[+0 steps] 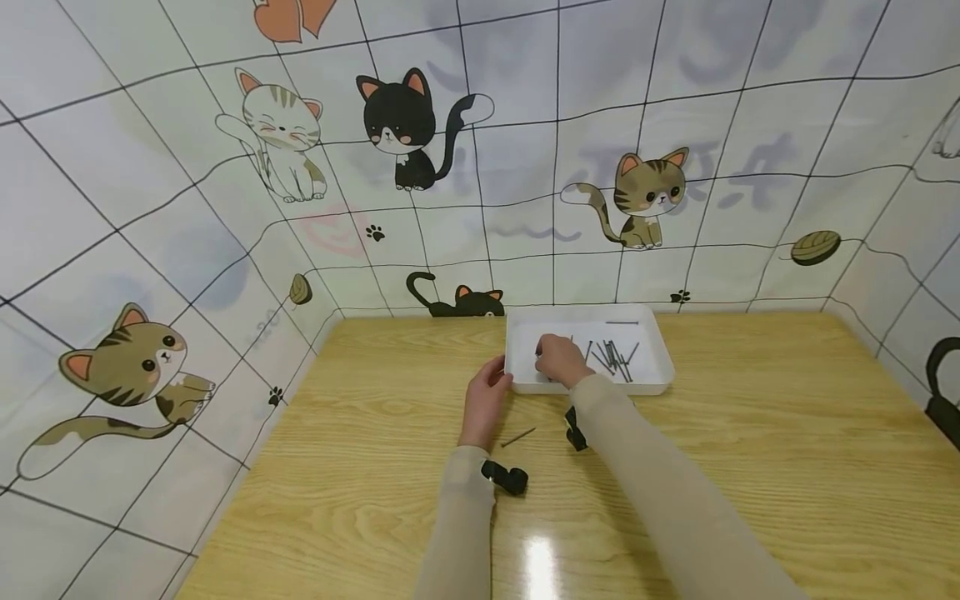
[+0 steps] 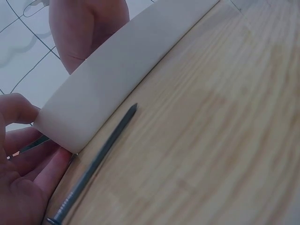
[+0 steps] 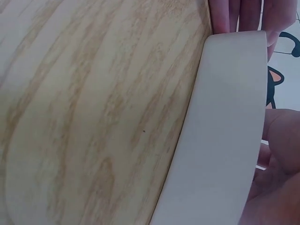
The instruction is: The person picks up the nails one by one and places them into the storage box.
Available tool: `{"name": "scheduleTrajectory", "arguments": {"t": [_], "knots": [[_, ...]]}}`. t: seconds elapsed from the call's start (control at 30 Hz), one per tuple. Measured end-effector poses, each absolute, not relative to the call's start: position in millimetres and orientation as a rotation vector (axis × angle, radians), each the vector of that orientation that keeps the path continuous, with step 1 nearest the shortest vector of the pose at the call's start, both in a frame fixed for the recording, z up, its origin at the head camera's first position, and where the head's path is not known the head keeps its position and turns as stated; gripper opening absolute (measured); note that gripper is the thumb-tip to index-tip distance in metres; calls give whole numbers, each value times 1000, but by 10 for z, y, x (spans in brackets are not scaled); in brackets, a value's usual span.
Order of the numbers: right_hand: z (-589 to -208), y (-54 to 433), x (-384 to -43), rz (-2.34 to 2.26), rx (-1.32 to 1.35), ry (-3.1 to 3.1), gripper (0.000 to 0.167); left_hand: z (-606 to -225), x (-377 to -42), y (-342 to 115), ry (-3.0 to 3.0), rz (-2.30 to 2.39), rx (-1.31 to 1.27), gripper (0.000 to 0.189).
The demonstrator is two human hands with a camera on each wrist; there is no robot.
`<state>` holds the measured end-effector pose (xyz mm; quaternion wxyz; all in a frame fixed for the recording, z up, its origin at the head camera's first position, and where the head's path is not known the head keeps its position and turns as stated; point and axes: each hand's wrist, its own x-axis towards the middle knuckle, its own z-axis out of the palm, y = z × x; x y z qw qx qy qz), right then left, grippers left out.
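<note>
A white tray (image 1: 662,367) stands at the back of the table with several dark nails (image 1: 613,360) lying loosely in it. My left hand (image 1: 486,400) holds the tray's front left corner; in the left wrist view its thumb is at the rim and its fingers are against the outside. My right hand (image 1: 561,360) reaches over the front wall into the tray's left part, fingers bent downward. The wall hides those fingertips in both wrist views, so whether they grip a nail does not show. A single nail (image 2: 96,161) lies on the table in front of the tray.
The wooden table (image 1: 360,467) meets a wall covering (image 1: 517,183) printed with cats and a grid, behind and at the sides. Black straps with small cameras (image 1: 513,478) sit on the wrists. At the far right edge hangs a black looped thing (image 1: 941,383).
</note>
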<state>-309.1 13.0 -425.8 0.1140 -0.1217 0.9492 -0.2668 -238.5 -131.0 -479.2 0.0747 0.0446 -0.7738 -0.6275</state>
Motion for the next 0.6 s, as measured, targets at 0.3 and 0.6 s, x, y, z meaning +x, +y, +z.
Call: {"name": "scheduleTrajectory", "arguments": {"t": [0.3, 0.6], "knots": [[-4319, 147, -3099, -741, -401, 2846, 24, -4762, -2387, -1304, -2332, -1878, 172, 40], [-4324, 158, -3051, -723, -438, 2900, 24, -4782, -2378, -1299, -2322, -1890, 159, 41]]}}
